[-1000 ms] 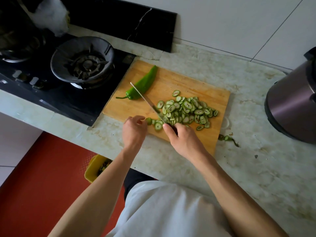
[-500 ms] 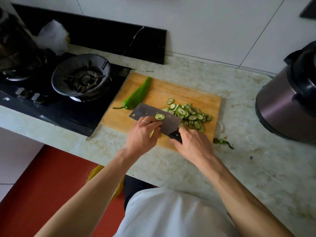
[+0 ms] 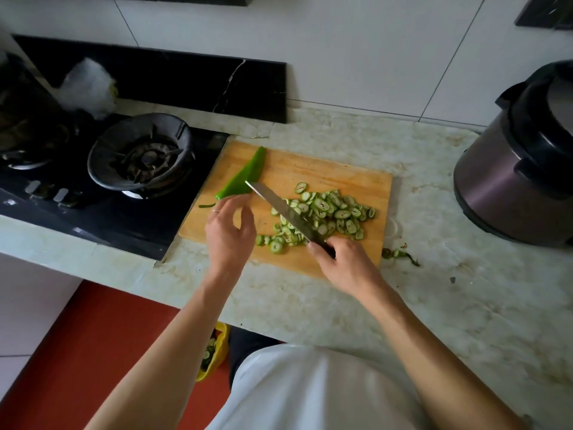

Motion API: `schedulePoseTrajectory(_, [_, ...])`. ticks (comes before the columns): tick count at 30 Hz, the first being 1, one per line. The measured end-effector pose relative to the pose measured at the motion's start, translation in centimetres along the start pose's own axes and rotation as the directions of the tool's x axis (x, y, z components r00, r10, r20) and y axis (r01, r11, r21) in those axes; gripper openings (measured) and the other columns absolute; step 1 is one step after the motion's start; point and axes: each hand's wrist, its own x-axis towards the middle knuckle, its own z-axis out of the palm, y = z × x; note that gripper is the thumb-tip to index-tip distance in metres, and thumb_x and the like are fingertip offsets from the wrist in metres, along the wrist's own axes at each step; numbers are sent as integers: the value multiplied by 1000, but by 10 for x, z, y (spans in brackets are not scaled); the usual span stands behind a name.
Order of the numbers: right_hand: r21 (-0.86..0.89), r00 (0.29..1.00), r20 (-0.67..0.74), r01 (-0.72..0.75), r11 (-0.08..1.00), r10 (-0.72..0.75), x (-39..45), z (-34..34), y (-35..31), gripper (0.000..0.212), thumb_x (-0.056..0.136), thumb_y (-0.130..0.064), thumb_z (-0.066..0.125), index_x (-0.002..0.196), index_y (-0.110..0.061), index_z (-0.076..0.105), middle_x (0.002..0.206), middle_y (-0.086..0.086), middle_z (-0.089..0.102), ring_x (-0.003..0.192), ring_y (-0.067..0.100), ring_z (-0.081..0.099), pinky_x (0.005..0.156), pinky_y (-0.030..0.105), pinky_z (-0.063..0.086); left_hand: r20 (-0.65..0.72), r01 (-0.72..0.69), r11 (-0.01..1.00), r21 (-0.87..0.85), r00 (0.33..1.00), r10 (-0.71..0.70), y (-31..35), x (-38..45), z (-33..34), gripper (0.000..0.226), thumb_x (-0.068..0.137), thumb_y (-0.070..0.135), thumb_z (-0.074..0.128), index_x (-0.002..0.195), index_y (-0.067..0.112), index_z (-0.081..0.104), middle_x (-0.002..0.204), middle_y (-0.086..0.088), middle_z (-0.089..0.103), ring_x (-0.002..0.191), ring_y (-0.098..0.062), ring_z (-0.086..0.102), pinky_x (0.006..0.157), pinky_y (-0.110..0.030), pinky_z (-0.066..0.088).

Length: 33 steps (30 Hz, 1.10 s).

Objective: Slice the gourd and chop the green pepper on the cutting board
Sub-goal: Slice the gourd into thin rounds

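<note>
- Right hand (image 3: 347, 268), nearest: grip is curled tight round the knife (image 3: 288, 217) handle at the near edge of the cutting board (image 3: 325, 172). Blade is laid slantwise over the gourd slices (image 3: 325, 215), tip pointed twd the far-left. Risk: if the blade is swung w/o looking, the other hand could be nicked.
- Loose slices at the near board edge: a few lie close to the rim. They could be knocked onto the desk (image 3: 434, 305) by a sweep of the blade.
- Left hand (image 3: 229, 231): grip is spread, fingers relaxed, nothing held; it hovers over the board's left part, fingertips just beside the knife tip and the pepper's stem end. Contact w/ the edge is the main hazard, judged from the small gap.
- Green pepper (image 3: 245, 178), farther: whole, uncut, lying at the board's far-left corner, next to the stove (image 3: 139, 156). It could be rolled or pushed off twd the burner if grabbed carelessly.
- Gourd scrap (image 3: 398, 253) on the desk right of the board: minor, could be dragged back in.
</note>
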Motion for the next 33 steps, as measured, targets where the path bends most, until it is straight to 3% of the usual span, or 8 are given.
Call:
schedulePoseTrajectory(4, [493,975,181,-204,846,130,0,2,-6,49,103,-45,43,75,-7,55,55,5,54,40,16,43,42,27,34,246,265,952,155,923,-297,-30,-27,-2,28,96,11,57,121,13,70,125,-3,66,104,-16,62,80,-21,46])
schedulePoseTrajectory(9, [556,899,418,-370,744,134,2,19,-19,49,104,-48,39,78,-9,55,56,5,52,41,16,39,41,24,32,183,630,776,11,762,-621,-37,-37,2,43,89,3,49,128,15,65,123,-4,68,113,-21,60,100,-38,51])
schedulePoseTrajectory(11, [511,868,476,-403,759,141,4,27,-22,49,103,-49,39,78,-10,55,55,4,51,41,15,38,40,23,32,150,640,768,-7,760,-632,-35,-37,1,39,93,8,51,130,14,63,126,-5,67,114,-23,61,101,-44,52])
schedulePoseTrajectory(14, [440,849,494,-429,788,186,8,32,-23,51,102,-52,39,79,-10,55,56,3,51,40,14,39,40,22,32,135,617,787,15,779,-613,-33,-40,-1,37,96,10,52,131,13,63,127,-5,66,112,-21,62,99,-41,53])
schedulePoseTrajectory(20, [480,873,375,-470,741,311,17,15,-1,51,103,-50,36,78,-10,55,54,3,49,38,14,37,41,22,30,167,498,862,91,846,-506,-39,-45,2,31,96,11,54,122,14,69,118,-2,71,98,-12,63,84,-26,52])
schedulePoseTrajectory(27, [360,898,375,-369,857,229,12,17,-5,53,102,-51,36,76,-10,56,54,3,52,39,15,41,39,22,34,171,444,892,78,876,-451,-31,-30,27,34,103,27,49,131,12,62,127,-7,66,113,-24,61,89,-27,46])
schedulePoseTrajectory(30, [327,897,354,-383,864,264,15,10,2,54,102,-53,35,77,-10,56,57,3,53,40,15,41,40,22,35,222,405,911,79,884,-412,-38,-26,33,39,104,33,44,135,13,57,130,-10,63,117,-26,60,96,-41,51])
schedulePoseTrajectory(33, [342,906,282,-403,849,317,24,-3,9,55,102,-54,34,78,-10,57,60,4,54,41,16,43,40,24,36,229,370,924,96,895,-382,-42,-21,37,37,104,31,45,132,12,59,126,-10,65,115,-26,60,94,-39,50])
